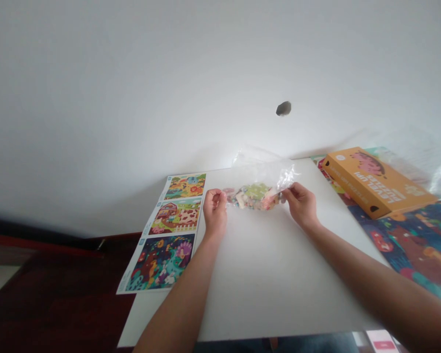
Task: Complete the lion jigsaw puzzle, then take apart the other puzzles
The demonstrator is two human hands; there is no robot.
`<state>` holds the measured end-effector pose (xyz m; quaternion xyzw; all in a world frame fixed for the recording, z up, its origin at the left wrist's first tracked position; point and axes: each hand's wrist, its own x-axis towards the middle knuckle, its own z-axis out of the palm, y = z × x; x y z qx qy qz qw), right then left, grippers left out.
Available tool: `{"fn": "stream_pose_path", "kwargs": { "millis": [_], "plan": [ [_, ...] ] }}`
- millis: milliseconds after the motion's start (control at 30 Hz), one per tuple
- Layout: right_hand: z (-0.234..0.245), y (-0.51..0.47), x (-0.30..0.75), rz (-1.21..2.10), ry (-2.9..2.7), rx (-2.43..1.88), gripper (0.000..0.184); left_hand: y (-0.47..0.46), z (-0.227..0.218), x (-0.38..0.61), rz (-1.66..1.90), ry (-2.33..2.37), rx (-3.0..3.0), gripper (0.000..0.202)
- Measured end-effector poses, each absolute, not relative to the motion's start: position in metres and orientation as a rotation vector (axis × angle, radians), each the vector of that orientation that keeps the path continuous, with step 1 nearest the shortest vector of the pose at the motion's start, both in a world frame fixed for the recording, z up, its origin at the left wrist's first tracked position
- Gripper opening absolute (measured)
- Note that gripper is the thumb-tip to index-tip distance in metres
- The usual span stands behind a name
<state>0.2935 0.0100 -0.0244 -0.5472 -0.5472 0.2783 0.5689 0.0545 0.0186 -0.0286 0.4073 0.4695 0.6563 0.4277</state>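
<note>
A clear plastic bag (259, 179) with several colourful puzzle pieces inside lies at the far side of the white table (264, 279). My left hand (215, 212) is closed in a pinch on the bag's left end. Closed on the right end of the same bag is my right hand (301, 203). The bag is stretched between the two hands, its loose top standing up behind them.
A sheet with three printed pictures (167, 233) overhangs the table's left edge. An orange puzzle box (377, 181) rests on a large dark assembled puzzle (415, 240) at the right, with crumpled clear plastic (426, 159) behind. A dark mark (283, 108) is on the white wall.
</note>
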Motion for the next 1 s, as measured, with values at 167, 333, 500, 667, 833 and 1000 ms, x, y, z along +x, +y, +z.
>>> {"fn": "stream_pose_path", "kwargs": {
  "millis": [167, 333, 500, 667, 833, 1000],
  "plan": [
    [-0.028, 0.014, 0.297, 0.629, -1.259, -1.243, 0.017, 0.017, -0.025, 0.05, 1.644, 1.035, 1.083, 0.026],
    [-0.031, 0.02, 0.3, 0.781, -1.324, -1.29, 0.014, 0.019, -0.022, 0.052, 1.334, 1.093, 1.026, 0.06],
    [-0.027, 0.012, 0.298, 0.885, -1.488, -1.116, 0.03, 0.014, -0.023, 0.056, 1.142, 1.087, 1.226, 0.045],
    [-0.025, 0.013, 0.296, 1.096, -1.339, -1.113, 0.025, 0.012, -0.026, 0.055, 1.252, 1.152, 1.268, 0.035],
    [-0.026, 0.02, 0.295, 1.222, -0.998, -1.027, 0.025, 0.014, -0.021, 0.054, 1.388, 1.078, 1.217, 0.027],
    [-0.036, 0.024, 0.299, 1.108, -1.181, -1.024, 0.013, 0.02, -0.031, 0.052, 1.304, 1.117, 1.085, 0.012]
  ]
}}
